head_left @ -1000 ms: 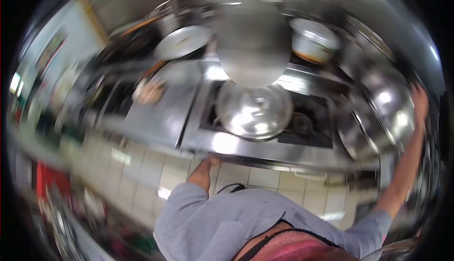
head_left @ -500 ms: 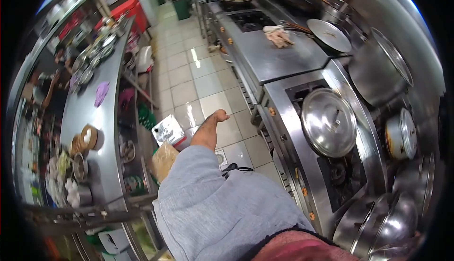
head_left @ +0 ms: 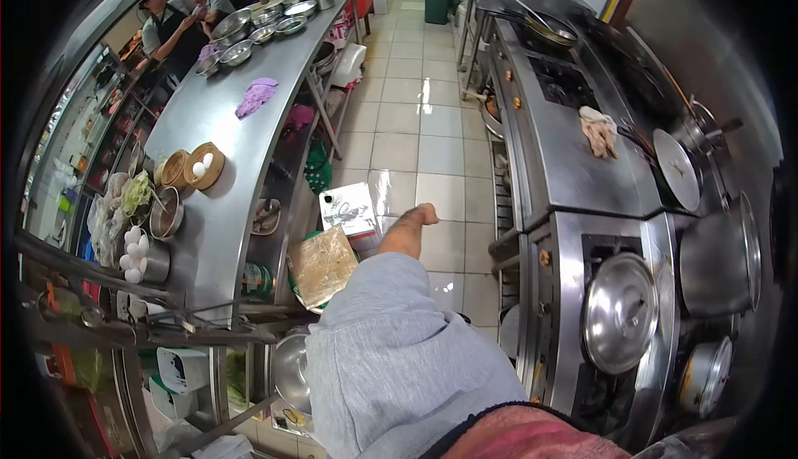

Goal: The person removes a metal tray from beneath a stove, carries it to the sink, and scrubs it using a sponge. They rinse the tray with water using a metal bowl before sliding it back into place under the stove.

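Observation:
My left hand (head_left: 427, 214) hangs over the tiled floor of the aisle, ahead of my grey sleeve. Its fingers look loosely curled, and I see nothing in them. The hand touches nothing. Nearest to it, on its left, are a white square container lid (head_left: 347, 209) and a brown flat-topped box (head_left: 322, 266) low by the counter. On its right is the stove front (head_left: 532, 280). My right hand is outside the view.
A steel counter (head_left: 218, 210) on the left bears metal bowls (head_left: 237, 52), a purple cloth (head_left: 257, 97), eggs (head_left: 134, 253) and a bamboo steamer (head_left: 204, 166). Stoves on the right bear a domed lid (head_left: 621, 313), a large pot (head_left: 715, 253) and a pale cloth (head_left: 598, 132). Two people stand beyond the counter.
My view has turned left, so the counter and stoves sit further right in it. My left hand stays low over the floor, still apart from everything. The two people show more clearly.

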A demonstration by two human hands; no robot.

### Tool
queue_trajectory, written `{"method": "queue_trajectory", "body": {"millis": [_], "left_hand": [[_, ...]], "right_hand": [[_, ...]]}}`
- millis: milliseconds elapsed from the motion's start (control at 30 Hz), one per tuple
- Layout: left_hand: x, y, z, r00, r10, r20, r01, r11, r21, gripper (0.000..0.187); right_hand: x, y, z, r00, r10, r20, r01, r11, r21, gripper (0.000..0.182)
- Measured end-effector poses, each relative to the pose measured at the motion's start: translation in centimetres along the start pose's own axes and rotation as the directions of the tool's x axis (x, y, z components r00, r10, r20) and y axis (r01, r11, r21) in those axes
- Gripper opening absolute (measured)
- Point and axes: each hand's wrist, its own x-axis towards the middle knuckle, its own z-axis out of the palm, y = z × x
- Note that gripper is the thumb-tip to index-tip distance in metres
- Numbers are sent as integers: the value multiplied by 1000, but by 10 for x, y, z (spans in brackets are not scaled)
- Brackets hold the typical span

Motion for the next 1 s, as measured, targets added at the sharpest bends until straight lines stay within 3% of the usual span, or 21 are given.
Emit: {"method": "queue_trajectory", "body": {"millis": [67,167,300,400,500,567,633,667,700,767,833,867,933,967,1000], "left_hand": [[40,-13,1,995,36,92,-42,998,55,49],[54,-20,-26,998,43,54,-40,998,-42,44],[80,-56,-53,994,85,63,-86,996,15,47],[82,-89,-72,997,17,79,-19,999,30,46],[74,-110,-76,978,-179,111,183,983,-25,44],[65,-124,-74,979,-176,105,176,984,2,44],[93,-162,-32,984,-104,143,91,992,93,46],[73,-155,-39,986,-101,130,87,990,114,49],[65,-163,-26,995,96,17,-98,979,177,42],[64,-164,-28,903,298,309,-415,791,450,40],[72,-163,-17,951,69,301,-110,986,123,37],[72,-155,-10,956,-47,290,62,997,-41,36],[54,-114,-13,910,-210,358,316,909,-272,33],[51,-82,-16,865,-266,425,392,887,-244,37],[56,-58,-11,832,-285,477,402,901,-163,38]], "right_hand": [[10,-30,4,1000,-3,-1,3,1000,-5,39],[20,-69,4,1000,1,-10,-1,1000,8,40],[29,-102,1,1000,27,-8,-27,1000,-7,42],[41,-123,-1,999,26,-21,-26,1000,-10,43],[54,-137,-7,999,11,-34,-11,1000,-20,45],[62,-128,-21,999,2,-53,-3,1000,-23,46],[73,-96,-38,997,-16,-81,13,999,-47,47],[72,-66,-55,995,-21,-94,14,997,-70,47],[68,-39,-78,994,-32,-105,21,995,-101,48],[73,17,-117,991,-78,-105,60,985,-165,49],[63,57,-153,986,-141,-92,118,969,-218,50],[47,85,-169,984,-154,-90,122,950,-289,50],[14,51,-203,996,-76,-45,67,979,-192,46],[3,46,-222,998,-32,-53,22,985,-170,47],[1,39,-239,1000,11,10,-8,966,-257,37]]}}
